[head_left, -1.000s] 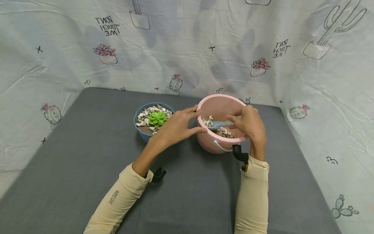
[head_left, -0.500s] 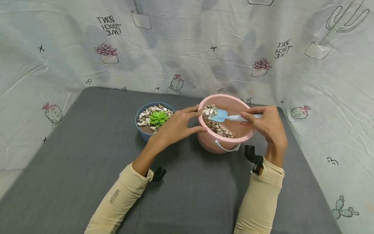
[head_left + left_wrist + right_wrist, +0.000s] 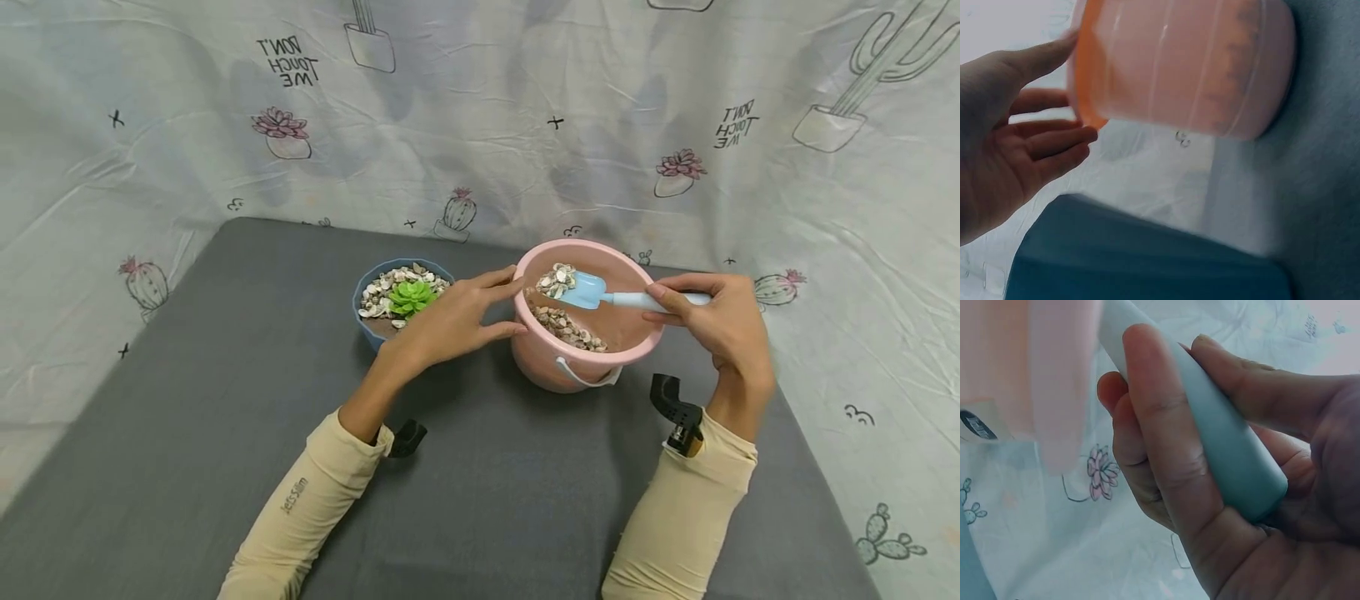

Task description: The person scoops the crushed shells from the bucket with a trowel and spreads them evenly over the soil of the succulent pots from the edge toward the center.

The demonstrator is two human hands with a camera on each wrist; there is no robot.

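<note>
My right hand [image 3: 723, 325] grips the pale handle of a small blue trowel [image 3: 588, 292], its fingers and thumb wrapped around the handle [image 3: 1210, 425] in the right wrist view. White and brown shell-like chips [image 3: 557, 281] lie on the trowel's blade, held above the inside of a pink bucket [image 3: 581, 358]. More chips [image 3: 566, 327] lie at the bucket's bottom. My left hand [image 3: 453, 325], fingers extended and thumb spread, touches the bucket's left rim; the left wrist view shows its fingertips [image 3: 1088, 134] at that rim.
Left of the bucket, partly behind my left hand, stands a blue pot [image 3: 367, 332] with a green succulent [image 3: 412, 297] and similar chips. A white bucket handle [image 3: 588, 379] hangs in front. Patterned cloth [image 3: 487, 125] rises behind the grey table [image 3: 487, 500].
My right hand has drawn the trowel up and to the right, lifting a load of chips from the bottom of the bucket. The left hand stays at the rim.
</note>
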